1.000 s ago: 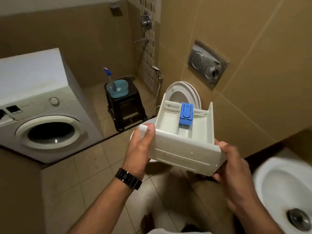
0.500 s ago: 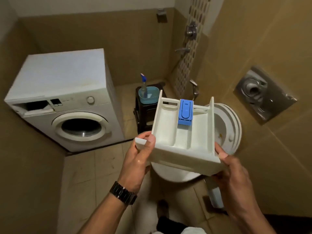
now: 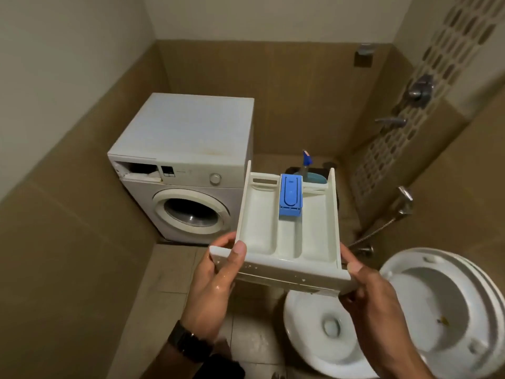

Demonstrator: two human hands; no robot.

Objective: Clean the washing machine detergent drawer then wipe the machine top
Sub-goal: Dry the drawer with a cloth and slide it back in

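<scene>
I hold the white detergent drawer in the air in front of me, its front panel toward me and a blue insert in its middle channel. My left hand, wet, grips the front panel's left end with the thumb on top. My right hand grips the right end. The white front-loading washing machine stands in the far corner, beyond the drawer to the left. Its drawer slot at the top left of the front gapes open. The machine top is bare.
An open toilet with raised seat and lid sits below and right of my hands. A dark stool with a blue tub and a spray bottle stands right of the machine, partly behind the drawer. Taps and a hose hang on the right wall.
My view has swung left, so the washing machine now lies ahead and the toilet has moved to the lower right. Both hands keep their hold on the drawer, which is now more level.
</scene>
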